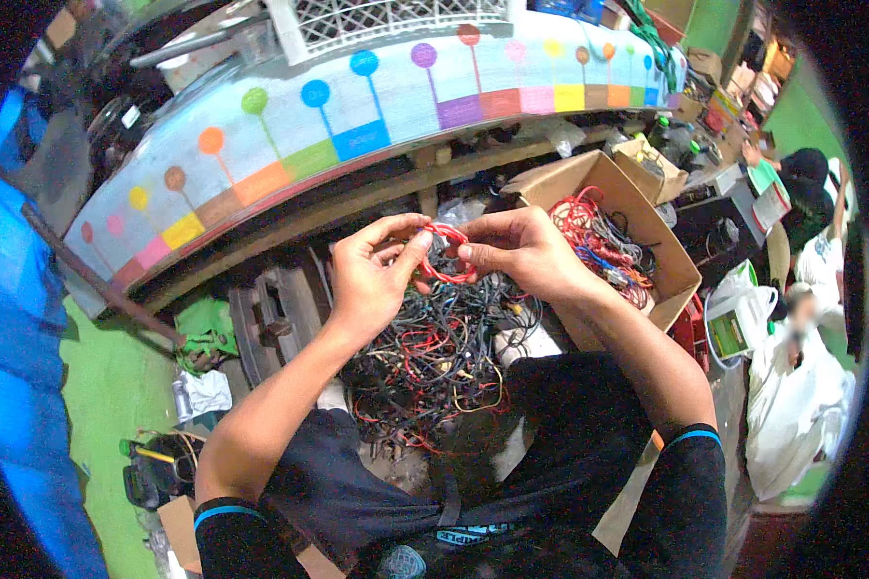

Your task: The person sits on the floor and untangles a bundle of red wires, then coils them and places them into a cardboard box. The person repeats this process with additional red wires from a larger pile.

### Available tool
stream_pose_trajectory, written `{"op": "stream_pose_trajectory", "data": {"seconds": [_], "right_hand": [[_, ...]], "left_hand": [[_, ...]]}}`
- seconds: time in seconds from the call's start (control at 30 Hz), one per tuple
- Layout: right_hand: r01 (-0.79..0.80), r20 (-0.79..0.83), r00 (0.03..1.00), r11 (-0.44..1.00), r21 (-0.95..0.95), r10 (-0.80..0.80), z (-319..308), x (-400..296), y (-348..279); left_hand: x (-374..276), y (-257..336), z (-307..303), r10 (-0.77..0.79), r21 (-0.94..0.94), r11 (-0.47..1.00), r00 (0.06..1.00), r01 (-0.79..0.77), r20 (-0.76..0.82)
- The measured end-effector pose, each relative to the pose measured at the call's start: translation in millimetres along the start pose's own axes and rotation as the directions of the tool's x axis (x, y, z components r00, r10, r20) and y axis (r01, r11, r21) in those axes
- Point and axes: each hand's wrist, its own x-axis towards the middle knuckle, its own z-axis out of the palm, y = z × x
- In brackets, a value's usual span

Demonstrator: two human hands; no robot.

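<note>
Between my two hands is a small coil of red wire [449, 276], raised above a tangled heap of cables [434, 347]. My left hand [380, 264] pinches the coil's left side between thumb and fingers. On its right side, the thumb and fingertips of my right hand [525, 250] grip the same coil. Black strands make up most of the heap, with some red and pale yellow ones among them. To the right of my right hand, a cardboard box [670, 271] holds a pile of loose wires [597, 239], mostly red, with some blue and orange.
A long painted panel [405, 108] with coloured circles and squares spans the far side. White bags [789, 412] and a white plastic jug [739, 315] stand at right. Another person [811, 188] is farther right. Blue sheeting [14, 405] hangs at left, near a metal bar [101, 279].
</note>
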Motion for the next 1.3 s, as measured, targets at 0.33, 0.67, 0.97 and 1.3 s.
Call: {"op": "stream_pose_trajectory", "data": {"seconds": [0.33, 0.67, 0.97, 1.3], "right_hand": [[-0.105, -0.182, 0.980, 0.981, -0.166, 0.074, -85.4, -3.0, 34.7], [-0.108, -0.487, 0.826, 0.928, 0.357, 0.284, -120.6, -99.2, 175.3], [-0.186, -0.946, 0.313, 0.982, 0.024, 0.082, -199.7, -135.9, 243.5], [-0.336, -0.881, 0.463, 0.902, -0.271, -0.092, -188.5, -127.8, 292.9]], "left_hand": [[47.2, -37.5, 59.2, -0.213, -0.106, 0.967, 0.962, 0.233, 0.172], [68.0, -162.2, 144.7, -0.519, 0.161, 0.850, 0.749, 0.501, 0.412], [101.7, -244.5, 283.2, -0.397, -0.087, 0.877, 0.813, 0.473, 0.425], [92.1, -123.7, 57.9, -0.361, 0.571, 0.798, 0.911, 0.192, 0.198]]}}
